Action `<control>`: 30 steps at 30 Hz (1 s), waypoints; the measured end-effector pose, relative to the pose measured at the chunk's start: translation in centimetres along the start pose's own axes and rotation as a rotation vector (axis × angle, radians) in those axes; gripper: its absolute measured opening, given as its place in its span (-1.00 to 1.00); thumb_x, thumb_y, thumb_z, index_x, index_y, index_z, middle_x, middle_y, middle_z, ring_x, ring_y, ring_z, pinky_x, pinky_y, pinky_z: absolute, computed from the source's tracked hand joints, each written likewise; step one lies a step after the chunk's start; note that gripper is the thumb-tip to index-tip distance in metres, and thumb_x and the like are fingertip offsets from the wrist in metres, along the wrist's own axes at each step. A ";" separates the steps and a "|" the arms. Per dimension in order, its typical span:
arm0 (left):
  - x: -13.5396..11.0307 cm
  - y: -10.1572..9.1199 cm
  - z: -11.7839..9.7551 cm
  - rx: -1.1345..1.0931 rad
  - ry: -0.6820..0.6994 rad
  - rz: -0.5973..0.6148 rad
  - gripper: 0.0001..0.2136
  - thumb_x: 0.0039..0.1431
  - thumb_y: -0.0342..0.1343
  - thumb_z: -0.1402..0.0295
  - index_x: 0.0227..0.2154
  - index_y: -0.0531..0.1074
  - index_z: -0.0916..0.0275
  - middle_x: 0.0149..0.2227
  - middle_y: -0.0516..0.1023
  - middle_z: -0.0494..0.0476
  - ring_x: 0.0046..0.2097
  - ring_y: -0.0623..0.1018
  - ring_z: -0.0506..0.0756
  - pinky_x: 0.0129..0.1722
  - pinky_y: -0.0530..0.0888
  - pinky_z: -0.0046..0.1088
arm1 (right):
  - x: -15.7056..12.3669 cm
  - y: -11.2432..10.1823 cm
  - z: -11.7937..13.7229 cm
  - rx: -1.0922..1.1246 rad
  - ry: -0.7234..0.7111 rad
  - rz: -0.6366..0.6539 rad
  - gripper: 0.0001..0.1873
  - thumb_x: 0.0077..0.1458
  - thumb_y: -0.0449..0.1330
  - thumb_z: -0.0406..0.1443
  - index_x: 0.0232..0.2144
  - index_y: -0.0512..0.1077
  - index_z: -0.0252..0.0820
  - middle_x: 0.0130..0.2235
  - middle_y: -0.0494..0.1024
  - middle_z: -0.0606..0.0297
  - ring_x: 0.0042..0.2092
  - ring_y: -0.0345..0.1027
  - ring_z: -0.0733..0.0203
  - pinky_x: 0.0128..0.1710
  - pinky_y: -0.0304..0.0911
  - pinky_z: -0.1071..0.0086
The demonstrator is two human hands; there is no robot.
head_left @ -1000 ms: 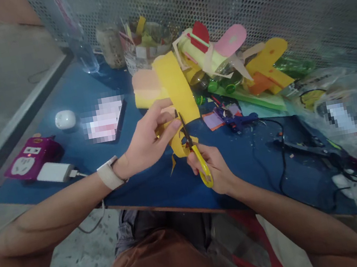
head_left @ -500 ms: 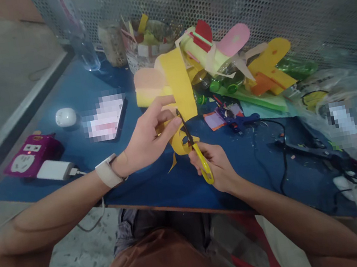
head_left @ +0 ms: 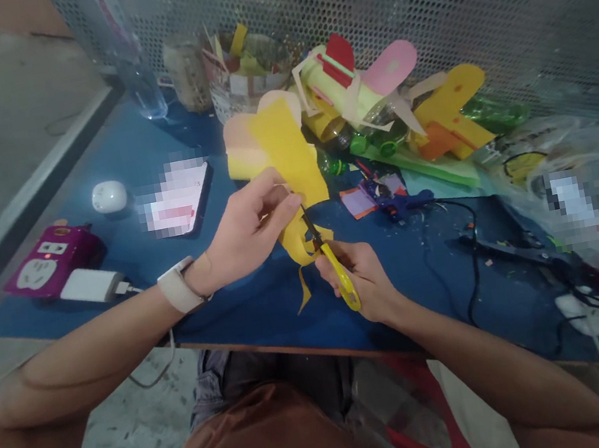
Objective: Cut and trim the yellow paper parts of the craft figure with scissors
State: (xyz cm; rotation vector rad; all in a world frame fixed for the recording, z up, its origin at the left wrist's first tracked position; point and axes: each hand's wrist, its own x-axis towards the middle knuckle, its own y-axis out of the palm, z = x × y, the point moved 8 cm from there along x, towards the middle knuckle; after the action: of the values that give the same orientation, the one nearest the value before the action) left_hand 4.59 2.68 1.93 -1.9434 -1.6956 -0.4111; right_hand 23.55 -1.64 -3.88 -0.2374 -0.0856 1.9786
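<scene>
My left hand [head_left: 245, 226] pinches a yellow paper sheet [head_left: 287, 153] above the blue table [head_left: 244, 303]; a pale band sits on that wrist. My right hand [head_left: 364, 278] grips yellow-handled scissors [head_left: 336, 271], whose dark blades are in the lower part of the sheet. A thin curled yellow strip [head_left: 304, 289] hangs from the cut edge, just left of the scissors.
A phone [head_left: 176, 198], a white case [head_left: 109, 196], a purple power strip [head_left: 48, 264] with a white charger [head_left: 91, 285] lie left. Paper craft models [head_left: 368, 84], jars [head_left: 186, 74], a bottle [head_left: 127, 53] stand before the mesh wall. A glue gun [head_left: 396, 199], black cables [head_left: 473, 255], plastic bags [head_left: 573, 168] lie right.
The yellow sheet has tilted left and dropped slightly in my left hand. The scissors have advanced into it, and the hanging strip is longer and lower.
</scene>
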 end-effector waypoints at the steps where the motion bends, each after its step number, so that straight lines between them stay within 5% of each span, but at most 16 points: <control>1: 0.1 0.1 -0.2 0.010 0.005 0.019 -0.55 0.65 0.22 -0.21 -0.09 0.57 0.10 -0.48 0.34 -0.07 -0.49 0.31 0.02 -0.48 0.31 -0.38 | 0.0 -0.1 -0.1 0.000 0.011 -0.003 -0.24 0.23 0.52 0.33 -0.47 0.28 -0.04 -0.49 0.21 0.44 -0.46 0.06 0.29 -0.53 0.05 0.36; 13: 0.3 0.0 -0.4 0.042 -0.013 0.110 -0.56 0.65 0.27 -0.12 -0.22 0.55 0.14 -0.43 0.46 0.02 -0.42 0.40 0.05 -0.47 0.34 -0.37 | 0.6 -0.6 -0.5 -0.003 0.024 -0.001 -0.24 0.15 0.57 0.30 -0.50 0.27 -0.03 -0.49 0.19 0.46 -0.46 0.00 0.31 -0.54 -0.01 0.37; 30: 0.3 -0.8 0.2 0.038 -0.004 -0.016 -0.61 0.62 0.32 -0.11 -0.15 0.62 0.13 -0.48 0.44 -0.02 -0.45 0.44 0.05 -0.49 0.34 -0.36 | 0.9 -0.7 0.8 -0.189 -0.048 0.007 -0.19 0.31 0.46 0.36 -0.53 0.27 -0.06 -0.53 0.27 0.42 -0.47 0.06 0.31 -0.47 -0.01 0.34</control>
State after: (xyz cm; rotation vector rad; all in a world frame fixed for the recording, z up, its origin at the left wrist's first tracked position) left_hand 3.83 3.15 2.07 -1.9063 -1.7097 -0.3786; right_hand 23.67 -0.50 -3.10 -0.3126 -0.3044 1.9845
